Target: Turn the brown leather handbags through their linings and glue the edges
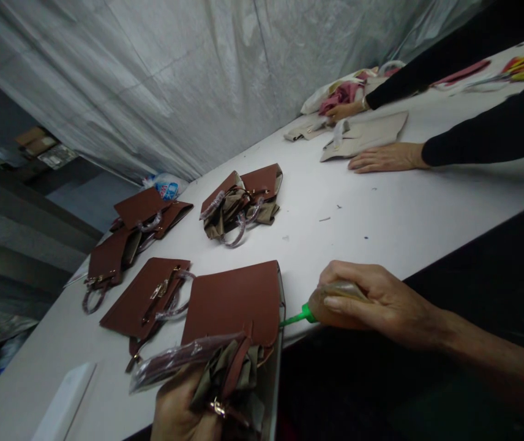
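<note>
My right hand (pixel 381 300) is wrapped round a translucent squeeze bottle (pixel 335 303) of amber liquid with a green nozzle. The nozzle's tip is at the right edge of a brown handbag (pixel 237 300). My left hand (pixel 183 404) is closed on that bag's lower part, where olive lining cloth (pixel 213 373) bunches out beside a plastic-wrapped handle (pixel 174 361). A gold buckle hangs from a strap there. Cloth and bag hide some of the left fingers. Just left lies another brown handbag (pixel 147 294) with gold hardware and a wrapped handle.
More brown handbags (pixel 108 251) lie along the table's left edge, and others (pixel 259 184) with lining pulled out lie mid-table. A white bar (pixel 64 401) is at the near left. Across the table (pixel 317 239), a co-worker's hands (pixel 388 157) touch beige bag pieces (pixel 367 135). Plastic sheeting (pixel 225 73) hangs behind.
</note>
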The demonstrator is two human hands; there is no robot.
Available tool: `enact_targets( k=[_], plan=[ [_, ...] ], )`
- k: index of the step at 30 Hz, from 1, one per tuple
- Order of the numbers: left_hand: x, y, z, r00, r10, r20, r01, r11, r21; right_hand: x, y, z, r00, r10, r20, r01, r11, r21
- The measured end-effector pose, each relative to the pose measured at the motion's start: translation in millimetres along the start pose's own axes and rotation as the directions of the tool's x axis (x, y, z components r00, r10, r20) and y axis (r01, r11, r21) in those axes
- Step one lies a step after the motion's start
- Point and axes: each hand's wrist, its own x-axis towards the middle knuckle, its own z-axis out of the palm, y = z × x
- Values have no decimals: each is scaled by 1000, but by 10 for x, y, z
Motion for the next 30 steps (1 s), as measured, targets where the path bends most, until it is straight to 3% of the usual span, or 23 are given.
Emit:
enact_targets(
  k=[6,11,15,19,24,28,30],
  plan=[
    [-3,3,19,1000,20,-19,-20,1000,-15,-69,-45,59,987,-50,150,45,998,34],
    [-16,1,33,1000,0,7,1,999,-41,-89,-55,75,996,-74,46,76,995,-58],
    [-6,57,54,1000,10,-24,-11,999,-44,-138,-99,91,973,-119,199,113,993,42],
    [4,98,62,999,6,-33,-8,998,-61,-184,-140,110,987,-141,77,146,988,-52],
    [-6,64,46,997,11,77,-8,999,-33,-266,-251,164,963,-144,228,133,989,65],
    [-14,26,42,995,40,92,-38,999,-17,-332,-323,198,976,-168,140,173,985,-21],
    [-17,15,48,993,42,106,-39,999,-33,-362,-345,206,971,-173,163,181,983,-33]
  ],
)
